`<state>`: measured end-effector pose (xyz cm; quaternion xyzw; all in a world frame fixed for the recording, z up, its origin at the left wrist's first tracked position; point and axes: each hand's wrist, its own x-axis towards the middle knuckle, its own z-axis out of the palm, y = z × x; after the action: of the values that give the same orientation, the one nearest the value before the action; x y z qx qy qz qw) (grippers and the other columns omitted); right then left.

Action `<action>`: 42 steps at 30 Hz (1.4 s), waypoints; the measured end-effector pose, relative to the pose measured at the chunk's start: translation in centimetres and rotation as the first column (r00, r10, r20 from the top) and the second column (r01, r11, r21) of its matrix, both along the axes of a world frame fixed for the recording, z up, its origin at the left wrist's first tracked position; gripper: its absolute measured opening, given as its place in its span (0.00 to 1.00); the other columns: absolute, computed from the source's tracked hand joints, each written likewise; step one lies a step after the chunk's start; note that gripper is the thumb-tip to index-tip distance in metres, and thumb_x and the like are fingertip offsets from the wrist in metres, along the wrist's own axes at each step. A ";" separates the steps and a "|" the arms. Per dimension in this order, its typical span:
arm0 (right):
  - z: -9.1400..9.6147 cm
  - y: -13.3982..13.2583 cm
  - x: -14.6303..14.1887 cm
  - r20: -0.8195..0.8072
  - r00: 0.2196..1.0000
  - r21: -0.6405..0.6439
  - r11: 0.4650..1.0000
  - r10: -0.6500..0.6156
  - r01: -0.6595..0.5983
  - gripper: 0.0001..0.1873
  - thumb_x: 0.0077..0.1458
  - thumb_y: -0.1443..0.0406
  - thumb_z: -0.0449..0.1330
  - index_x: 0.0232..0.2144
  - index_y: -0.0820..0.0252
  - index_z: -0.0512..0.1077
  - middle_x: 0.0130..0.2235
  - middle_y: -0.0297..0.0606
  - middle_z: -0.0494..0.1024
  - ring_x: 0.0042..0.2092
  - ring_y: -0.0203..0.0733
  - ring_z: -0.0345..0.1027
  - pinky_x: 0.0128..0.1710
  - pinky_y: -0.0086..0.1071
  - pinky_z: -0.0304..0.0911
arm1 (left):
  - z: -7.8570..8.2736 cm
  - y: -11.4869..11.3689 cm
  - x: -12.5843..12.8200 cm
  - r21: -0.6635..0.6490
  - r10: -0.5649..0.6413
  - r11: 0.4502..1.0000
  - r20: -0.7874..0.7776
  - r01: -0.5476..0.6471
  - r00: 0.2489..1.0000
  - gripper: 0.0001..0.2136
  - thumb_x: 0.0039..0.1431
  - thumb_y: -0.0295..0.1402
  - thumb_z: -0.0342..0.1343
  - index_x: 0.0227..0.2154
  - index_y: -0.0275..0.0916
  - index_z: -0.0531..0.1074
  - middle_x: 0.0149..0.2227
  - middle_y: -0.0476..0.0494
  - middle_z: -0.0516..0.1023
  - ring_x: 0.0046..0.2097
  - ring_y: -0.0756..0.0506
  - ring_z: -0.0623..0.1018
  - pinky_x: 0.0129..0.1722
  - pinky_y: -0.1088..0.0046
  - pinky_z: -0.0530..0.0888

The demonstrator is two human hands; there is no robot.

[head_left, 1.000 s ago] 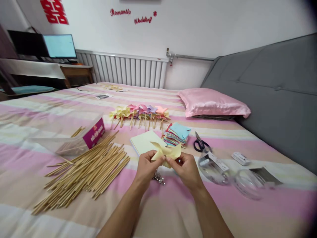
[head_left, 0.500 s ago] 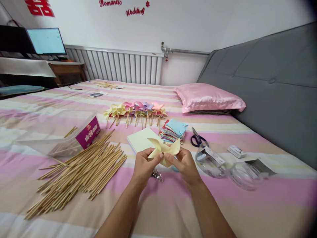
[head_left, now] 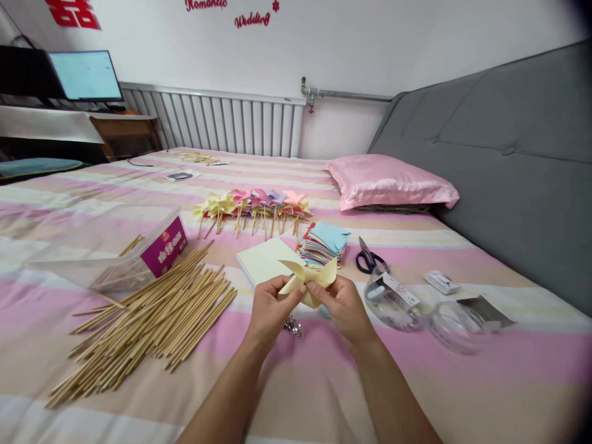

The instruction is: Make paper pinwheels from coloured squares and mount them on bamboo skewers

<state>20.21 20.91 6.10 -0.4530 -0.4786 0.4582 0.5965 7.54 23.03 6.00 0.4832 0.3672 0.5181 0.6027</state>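
A folded yellow paper pinwheel is pinched between both my hands above the striped bed. My left hand grips its left side with fingers closed. My right hand holds the right side, thumb and fingers pressed on the paper. Just beyond lie a pad of yellow sheets and a stack of coloured paper squares. A small cluster of metal pins lies under my hands.
A big pile of bamboo sticks and a clear plastic box lie to the left. Finished pinwheels on sticks lie further back. Scissors, clear round containers and a pink pillow are on the right.
The view has tilted slightly down since a second ago. My fingers have shifted a little on the yellow pinwheel, which stays in both hands.
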 end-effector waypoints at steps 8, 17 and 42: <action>-0.1 0.6 -0.3 -0.257 0.958 -0.129 0.987 -0.129 0.099 0.20 0.41 0.59 0.67 0.37 0.63 0.75 0.36 0.41 0.80 0.38 0.45 0.73 0.39 0.35 0.66 | 0.8 0.1 0.0 -0.010 0.053 0.999 0.036 -0.053 0.998 0.16 0.39 0.32 0.65 0.35 0.34 0.75 0.31 0.43 0.79 0.29 0.50 0.75 0.28 0.78 0.69; -0.3 0.5 -0.1 -0.217 0.974 -0.155 0.987 -0.064 0.030 0.20 0.42 0.60 0.66 0.38 0.64 0.75 0.36 0.42 0.80 0.37 0.45 0.73 0.38 0.35 0.66 | -0.5 0.7 0.1 0.126 0.107 0.987 -0.085 -0.096 0.991 0.13 0.46 0.29 0.58 0.38 0.36 0.76 0.34 0.44 0.79 0.30 0.50 0.74 0.28 0.77 0.70; -1.0 0.3 -1.1 -0.232 0.970 -0.197 0.980 -0.075 0.028 0.19 0.39 0.60 0.68 0.35 0.64 0.76 0.36 0.41 0.80 0.37 0.45 0.74 0.37 0.34 0.66 | -1.0 0.1 -0.5 0.407 0.275 0.904 -0.312 -0.134 0.909 0.10 0.50 0.27 0.55 0.37 0.37 0.75 0.26 0.47 0.76 0.27 0.50 0.73 0.28 0.77 0.69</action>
<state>19.16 21.20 5.10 -0.4624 -0.3451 0.5374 0.6150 7.06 23.18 5.00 0.6348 0.4152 0.5421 0.3617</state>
